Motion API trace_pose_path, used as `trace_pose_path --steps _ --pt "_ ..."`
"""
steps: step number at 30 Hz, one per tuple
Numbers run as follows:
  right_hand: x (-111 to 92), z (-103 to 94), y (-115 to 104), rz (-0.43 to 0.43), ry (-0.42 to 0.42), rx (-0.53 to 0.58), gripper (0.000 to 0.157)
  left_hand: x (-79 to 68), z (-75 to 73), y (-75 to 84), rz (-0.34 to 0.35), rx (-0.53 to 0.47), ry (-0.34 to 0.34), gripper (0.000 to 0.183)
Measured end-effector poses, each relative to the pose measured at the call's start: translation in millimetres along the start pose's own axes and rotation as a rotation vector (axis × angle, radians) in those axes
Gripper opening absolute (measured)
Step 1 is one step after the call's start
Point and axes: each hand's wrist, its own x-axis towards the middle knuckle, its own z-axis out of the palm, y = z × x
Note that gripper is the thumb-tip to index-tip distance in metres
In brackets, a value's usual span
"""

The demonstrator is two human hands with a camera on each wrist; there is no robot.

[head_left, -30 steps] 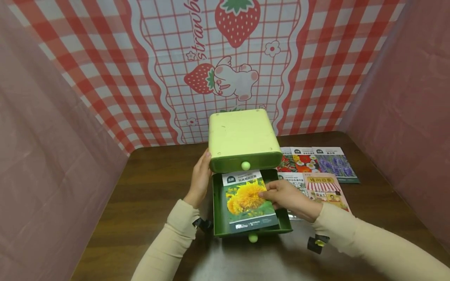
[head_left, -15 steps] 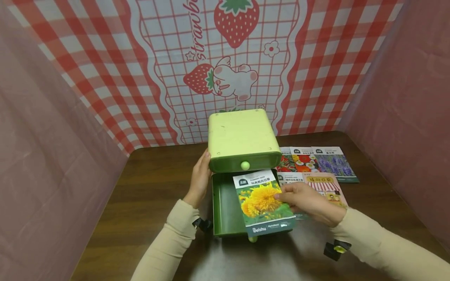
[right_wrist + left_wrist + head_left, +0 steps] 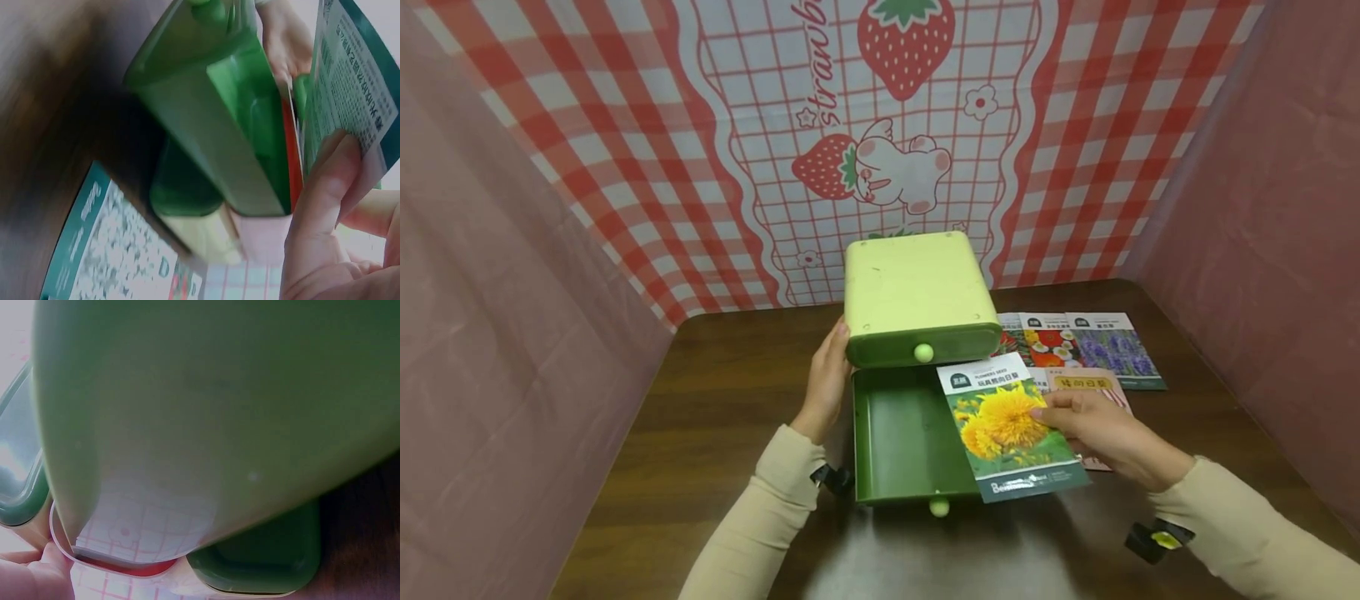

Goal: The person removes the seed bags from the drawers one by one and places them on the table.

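A yellow-topped green drawer box (image 3: 917,279) stands on the table, its lower drawer (image 3: 891,437) pulled out and its upper drawer pushed in. My left hand (image 3: 826,387) rests along the left side of the box, with fairly straight fingers partly hidden behind it. Between thumb and fingers, my right hand (image 3: 1108,429) pinches the right edge of a flower seed packet (image 3: 1003,421) printed with yellow sunflowers. The packet hangs tilted over the drawer's right side. Its printed back (image 3: 350,81) shows in the right wrist view. The green drawer fills most of the left wrist view.
Right of the box lie other seed packets: one with red and white flowers (image 3: 1052,346), one with purple flowers (image 3: 1116,350), and a pink one (image 3: 1078,381) partly covered. A white-flower packet (image 3: 119,250) shows beside the box. A checked cloth (image 3: 745,208) hangs behind.
The right hand has lifted the sunflower seed packet out of the lower drawer and carried it rightward, uncovering the drawer's bottom. The left hand and the box have stayed in place.
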Motion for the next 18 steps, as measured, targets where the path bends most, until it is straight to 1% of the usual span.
trace_pose_path --steps 2,5,7,9,12,14,18 --pt "-1 -6.4 3 0.012 0.003 0.033 0.037 -0.2 0.3 0.1 -0.002 -0.001 0.002 0.058" --pt "-1 -17.2 8 0.029 0.049 0.043 0.049 -0.1 0.3 -0.5 -0.003 -0.004 0.002 0.057" --pt "-1 -24.7 13 0.046 0.1 0.021 0.053 0.2 0.2 -0.5 -0.003 -0.007 0.001 0.057" --pt "-1 -32.2 17 0.065 0.142 -0.001 0.053 0.7 0.0 -1.0 -0.001 -0.008 -0.003 0.057" --pt "0 -43.5 24 0.087 0.18 -0.014 0.055 1.1 -0.2 -1.0 -0.001 -0.007 -0.009 0.058" --pt "0 -51.4 29 0.083 0.2 -0.022 0.055 1.2 -0.3 -1.0 -0.001 -0.006 -0.012 0.058" --pt "2 -69.6 42 0.073 0.244 0.016 0.043 1.5 -0.2 -1.4 -0.002 -0.006 -0.015 0.058"
